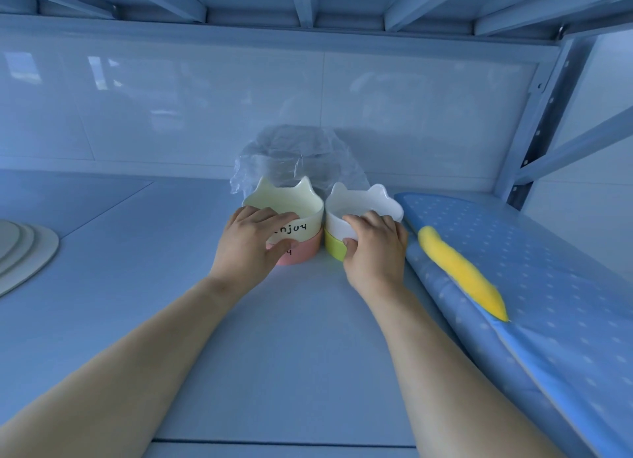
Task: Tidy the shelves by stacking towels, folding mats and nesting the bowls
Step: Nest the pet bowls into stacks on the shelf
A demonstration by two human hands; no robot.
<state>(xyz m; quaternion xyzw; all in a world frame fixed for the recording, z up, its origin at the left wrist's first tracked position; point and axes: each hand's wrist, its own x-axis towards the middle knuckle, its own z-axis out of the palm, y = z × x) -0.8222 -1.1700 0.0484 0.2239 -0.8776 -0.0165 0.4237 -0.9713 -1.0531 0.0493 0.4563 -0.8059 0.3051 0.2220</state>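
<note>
cream bowl (310,214), pink bowl (305,253) lettering — partly under left hand (248,245) | plates (27,252), mat (548,269) — cut by frame edges

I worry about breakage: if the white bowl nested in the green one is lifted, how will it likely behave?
The white bowl looks glossy and rigid, probably ceramic: likely stiff, slippery, and chip-prone beside the cream bowl. It sits high in the green bowl, so it would probably lift free, leaving that one behind.

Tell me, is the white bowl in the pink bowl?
No, the white bowl, held by the right hand, sits in the green bowl; the pink bowl carries the cream bowl, held by the left hand.
</note>
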